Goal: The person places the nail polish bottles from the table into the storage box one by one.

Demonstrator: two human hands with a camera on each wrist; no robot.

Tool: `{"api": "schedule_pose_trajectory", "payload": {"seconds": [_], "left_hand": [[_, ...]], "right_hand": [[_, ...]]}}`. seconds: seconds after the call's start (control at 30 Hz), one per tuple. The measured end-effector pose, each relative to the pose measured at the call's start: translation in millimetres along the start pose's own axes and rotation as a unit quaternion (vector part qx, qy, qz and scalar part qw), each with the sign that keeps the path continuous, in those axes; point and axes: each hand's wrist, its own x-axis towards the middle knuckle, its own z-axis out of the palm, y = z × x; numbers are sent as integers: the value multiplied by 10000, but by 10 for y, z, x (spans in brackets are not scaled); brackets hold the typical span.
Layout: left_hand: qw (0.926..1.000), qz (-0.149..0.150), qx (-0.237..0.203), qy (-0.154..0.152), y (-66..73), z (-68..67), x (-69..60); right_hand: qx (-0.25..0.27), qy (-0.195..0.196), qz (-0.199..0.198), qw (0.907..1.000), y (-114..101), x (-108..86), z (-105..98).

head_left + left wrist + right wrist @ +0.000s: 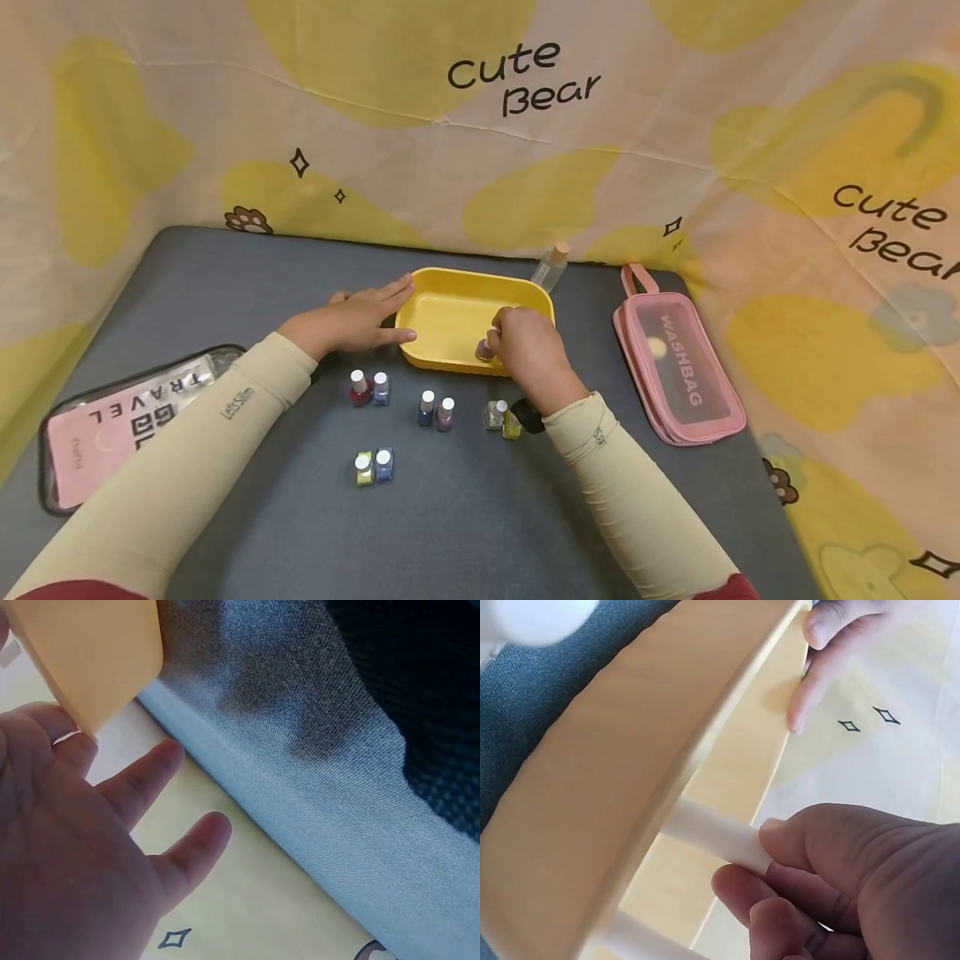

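Note:
In the head view a yellow tray [468, 279] stands on the table. My left hand [360, 321] touches its left end, fingers spread; in the left wrist view that hand [90, 825] meets the tray's outer wall [97, 652]. Over the tray's right part, my right hand [525, 342] pinches a nail polish bottle [485, 350] by its cap. The right wrist view shows thumb and fingers on the white cap [712, 836], and a second white cap [641, 941] in the tray. The hand hides that second bottle in the head view.
Before the tray stand pairs of nail polish bottles: red [361, 390] with blue, dark blue [426, 410] with purple, clear [495, 414] with yellow-green, yellow-green [364, 469] with blue. A clear bottle [550, 268] stands behind, a pink washbag [678, 367] right, a travel pouch [127, 425] left.

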Motion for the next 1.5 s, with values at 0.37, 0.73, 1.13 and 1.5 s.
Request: {"api": "schedule_pose_trajectory", "payload": {"seconds": [0.37, 0.73, 1.13, 1.5], "left_hand": [[9999, -18, -107, -20, 10, 8, 6], [9998, 0, -170, -55, -1, 17, 7], [9998, 11, -175, -91, -23, 10, 12], [9998, 15, -200, -40, -42, 42, 33]], "right_hand": [[328, -82, 171, 9993, 73, -43, 40], [1126, 529, 295, 9918, 290, -382, -305], [2434, 704, 901, 9632, 936, -909, -92], [2861, 984, 870, 9492, 1059, -989, 399]]}}
